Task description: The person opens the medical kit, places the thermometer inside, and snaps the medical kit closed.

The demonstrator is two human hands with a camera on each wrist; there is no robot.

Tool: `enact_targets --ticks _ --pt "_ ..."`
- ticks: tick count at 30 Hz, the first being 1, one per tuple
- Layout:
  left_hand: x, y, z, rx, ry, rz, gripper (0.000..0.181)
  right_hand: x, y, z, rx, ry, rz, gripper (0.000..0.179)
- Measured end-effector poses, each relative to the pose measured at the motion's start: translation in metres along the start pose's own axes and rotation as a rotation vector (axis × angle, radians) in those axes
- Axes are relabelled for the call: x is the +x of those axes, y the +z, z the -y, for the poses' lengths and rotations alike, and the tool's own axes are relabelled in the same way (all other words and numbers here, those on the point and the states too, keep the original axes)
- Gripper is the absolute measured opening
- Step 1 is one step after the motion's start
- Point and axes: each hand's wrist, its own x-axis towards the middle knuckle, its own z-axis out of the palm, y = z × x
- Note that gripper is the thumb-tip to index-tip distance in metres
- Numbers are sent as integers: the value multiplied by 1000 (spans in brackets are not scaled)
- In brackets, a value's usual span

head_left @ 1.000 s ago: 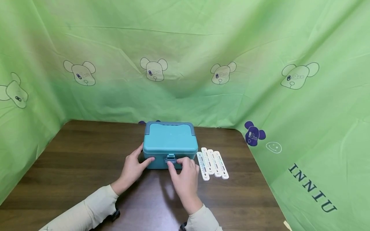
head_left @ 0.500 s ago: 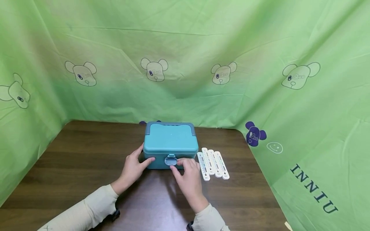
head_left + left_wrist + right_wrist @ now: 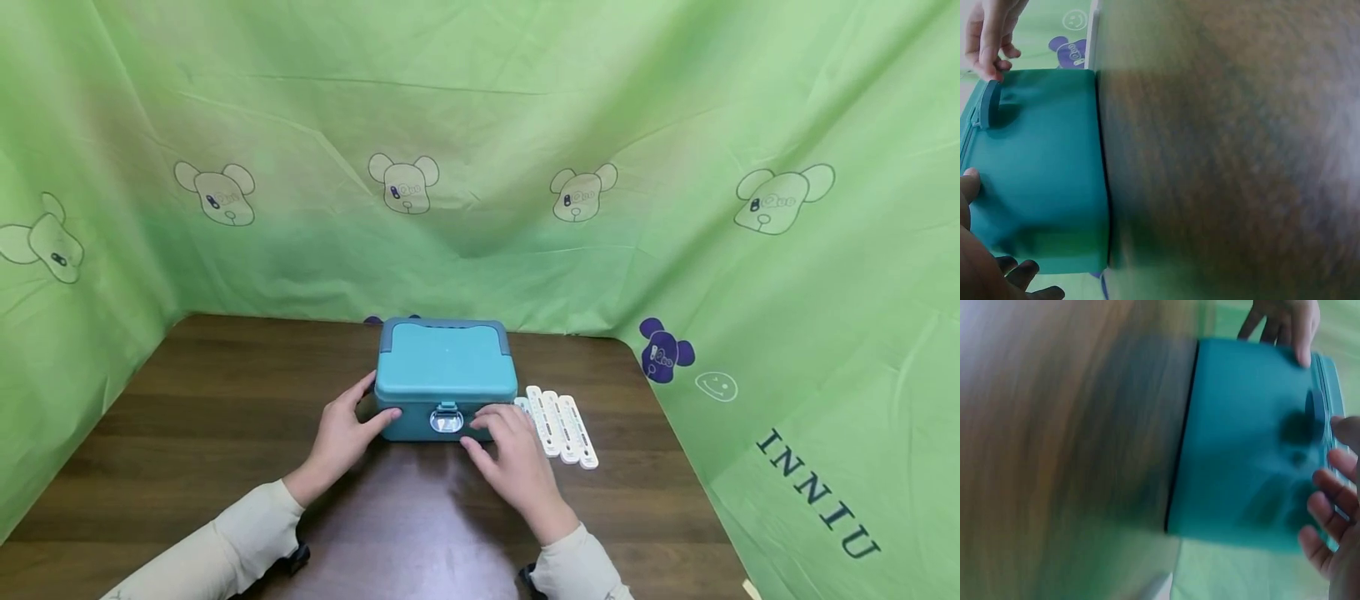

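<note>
Below frame centre, your left hand point(image 3: 341, 437) clasps the teal box point(image 3: 447, 362), presumably to steady it. Your right hand point(image 3: 517, 462), empty, fingers apart, hangs beside the raised latch point(image 3: 447, 422)

a creased green cloth point(image 3: 480, 100) hangs along the far edge and both side edges of the brown wood-grain bench point(image 3: 247, 392), a purple bear head point(image 3: 663, 357) printed by its far right corner; whitish glare point(image 3: 416, 546) lies toward the near edge.
</note>
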Motion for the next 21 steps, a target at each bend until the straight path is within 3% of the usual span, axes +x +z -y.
enact_targets --ticks 4,7,13,17,21 --pt "-1 -5 -5 7 21 -8 83 -5 -18 -19 1 -77 -31 20" --pt "0 -9 -8 25 64 -20 81 -8 -30 -33 -4 -77 -72 20" --pt "0 -14 -11 50 152 -59 73 -12 -45 -51 4 70 -85 27" --pt "2 -14 -8 48 157 -60 72 -8 -40 -55 46 207 -65 38" --pt "5 -13 -4 45 148 -54 71 0 -29 -53 95 269 -67 45"
